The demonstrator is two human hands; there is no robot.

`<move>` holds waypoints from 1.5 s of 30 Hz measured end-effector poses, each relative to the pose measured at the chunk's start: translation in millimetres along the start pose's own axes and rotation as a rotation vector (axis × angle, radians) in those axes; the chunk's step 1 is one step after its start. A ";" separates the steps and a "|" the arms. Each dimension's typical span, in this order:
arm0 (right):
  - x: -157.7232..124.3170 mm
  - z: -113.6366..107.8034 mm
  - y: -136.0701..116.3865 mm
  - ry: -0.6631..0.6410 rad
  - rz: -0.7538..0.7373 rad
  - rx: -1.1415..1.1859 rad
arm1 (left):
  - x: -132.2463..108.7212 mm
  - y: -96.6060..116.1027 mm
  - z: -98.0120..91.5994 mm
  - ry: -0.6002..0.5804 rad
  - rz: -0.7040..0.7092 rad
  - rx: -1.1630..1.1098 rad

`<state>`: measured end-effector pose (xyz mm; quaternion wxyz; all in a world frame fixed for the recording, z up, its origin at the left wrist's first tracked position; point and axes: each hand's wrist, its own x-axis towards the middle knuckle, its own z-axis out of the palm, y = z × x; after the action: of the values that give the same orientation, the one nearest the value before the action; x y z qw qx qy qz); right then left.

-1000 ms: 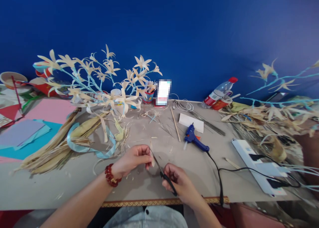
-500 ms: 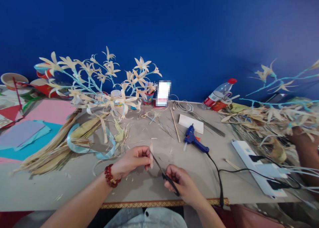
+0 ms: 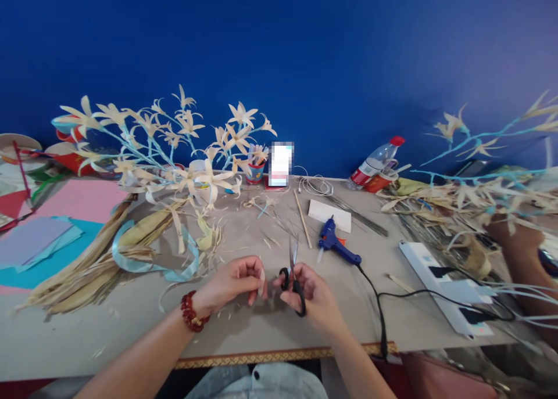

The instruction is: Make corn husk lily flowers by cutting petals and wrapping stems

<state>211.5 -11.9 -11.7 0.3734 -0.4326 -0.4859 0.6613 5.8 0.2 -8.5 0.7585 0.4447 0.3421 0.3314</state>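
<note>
My left hand point(image 3: 239, 281), with a red bead bracelet point(image 3: 192, 312) at the wrist, is closed on a small pale strip of corn husk point(image 3: 262, 278). Only a bit of the strip shows past the fingertips. Black-handled scissors point(image 3: 293, 257) are in my right hand point(image 3: 314, 291), their blades slightly apart and pointing away from me. They stand to the right of the husk strip and do not touch it. Small pale scraps point(image 3: 271, 240) lie on the table point(image 3: 143, 323) beyond and around my hands.
A blue glue gun point(image 3: 335, 241) lies right of centre, its cord crossing near a white power strip point(image 3: 431, 283). Husk flowers point(image 3: 209, 181) on blue stems stand at the back left, above dried husks point(image 3: 82, 277) and blue ribbon point(image 3: 131, 262). Another person's hand point(image 3: 508, 230) is at far right.
The scissors have come away from the husk strip and turned to point away from me. Less of the strip shows in my left hand. The view has shifted slightly right.
</note>
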 end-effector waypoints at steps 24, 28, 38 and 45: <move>17.5 36.6 9.2 0.195 -0.096 0.125 | 0.4 -6.9 7.7 0.284 0.189 -0.072; 2.2 26.3 10.9 0.054 -0.010 0.032 | -1.5 0.1 5.4 0.340 0.225 -0.122; -17.5 24.5 20.9 -0.106 0.070 -0.068 | -4.3 2.3 6.8 0.350 0.296 -0.104; -12.4 25.5 20.1 -0.100 0.090 -0.041 | -4.2 3.7 7.0 0.332 0.288 -0.119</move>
<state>190.5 -36.3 -24.6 0.3097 -0.4279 -0.4977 0.6880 8.4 -4.9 -1.7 0.6614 0.3831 0.3750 0.5246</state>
